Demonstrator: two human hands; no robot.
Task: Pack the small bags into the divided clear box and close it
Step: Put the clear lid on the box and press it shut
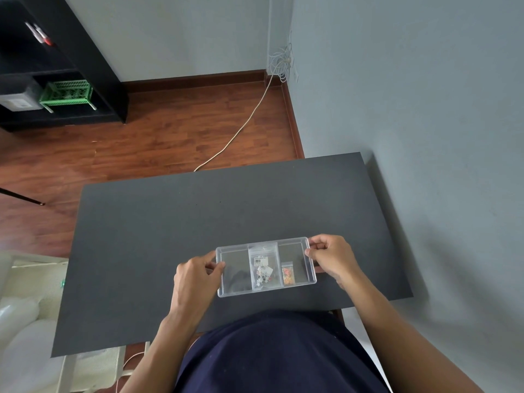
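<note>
The divided clear box [235, 292] lies on the dark table [170, 236] near its front edge, with three compartments side by side. A small bag with a white barcode label and tiny star shapes [263, 269] fills the middle compartment. A smaller bag with orange bits [287, 275] lies in the right compartment. The left compartment looks empty. My left hand [195, 275] pinches the box's left end. My right hand [331, 258] pinches its right end. Whether a lid sits on the box is unclear.
A grey wall runs close along the table's right side. White cushions [25, 321] sit to the left of the table. A white cable [241, 129] crosses the wooden floor beyond the table's far edge, and a black shelf [71, 58] stands far left.
</note>
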